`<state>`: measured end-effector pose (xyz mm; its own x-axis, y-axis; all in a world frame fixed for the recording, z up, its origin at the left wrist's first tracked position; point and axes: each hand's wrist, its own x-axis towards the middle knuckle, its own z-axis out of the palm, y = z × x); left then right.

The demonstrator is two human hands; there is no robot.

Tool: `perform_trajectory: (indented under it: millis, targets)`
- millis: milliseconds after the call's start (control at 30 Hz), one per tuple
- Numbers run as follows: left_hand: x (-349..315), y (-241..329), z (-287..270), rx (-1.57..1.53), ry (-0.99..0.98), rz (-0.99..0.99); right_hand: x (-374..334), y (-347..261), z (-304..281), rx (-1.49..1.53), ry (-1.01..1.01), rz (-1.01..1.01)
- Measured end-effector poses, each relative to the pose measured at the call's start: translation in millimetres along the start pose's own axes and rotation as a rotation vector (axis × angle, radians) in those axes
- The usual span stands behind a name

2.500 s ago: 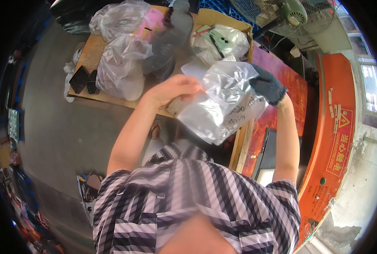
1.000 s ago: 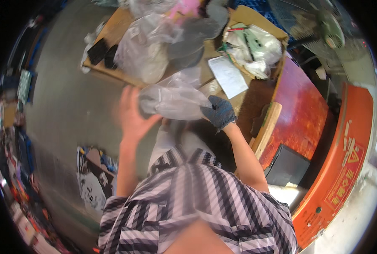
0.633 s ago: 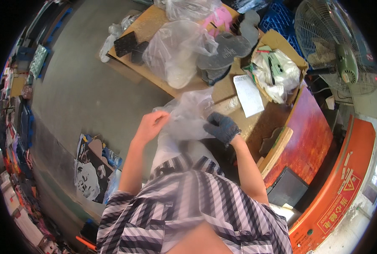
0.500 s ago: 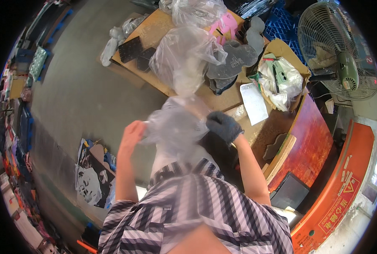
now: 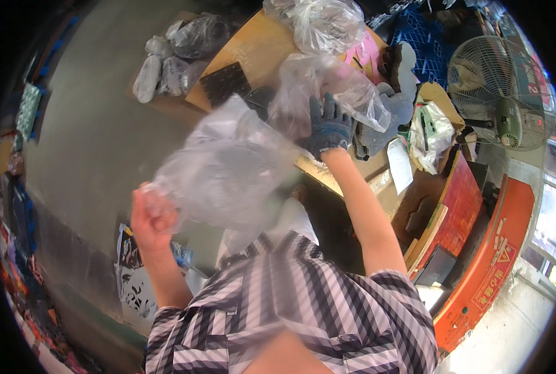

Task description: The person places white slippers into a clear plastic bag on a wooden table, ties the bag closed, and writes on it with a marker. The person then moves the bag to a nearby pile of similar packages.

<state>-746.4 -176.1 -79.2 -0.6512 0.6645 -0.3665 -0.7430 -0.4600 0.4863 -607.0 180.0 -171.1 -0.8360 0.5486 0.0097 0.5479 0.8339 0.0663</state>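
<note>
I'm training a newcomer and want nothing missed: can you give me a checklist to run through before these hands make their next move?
1. Left hand has a grip on the clear bag: ok.
2. Both hands gloved: not ok; the right hand is, the left is bare.
3. Right hand touching the second bag on the table: cannot tell; it overlaps it in view.
4. Clear bag's contents known: cannot tell, it is blurred.
5. White sheet clear of both hands: ok.
</note>
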Motion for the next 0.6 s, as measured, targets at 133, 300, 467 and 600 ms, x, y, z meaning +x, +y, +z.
perform_trajectory:
  millis: [133, 300, 467, 600]
  targets:
    - [2, 40, -8, 0.127, 0.152, 0.275, 33, 12, 13, 0.129, -0.434, 0.079]
    - [20, 37, 20, 1.236, 0.51, 0.684, 47, 24, -33, 0.628, -0.351, 0.172]
    - [77, -45, 81, 1.753, -0.114, 0.682, 21, -2, -70, 0.632, -0.066, -0.225]
    - [126, -145, 116, 1.704, -0.378, 0.226, -3, -15, -79, 0.878, -0.108, -0.067]
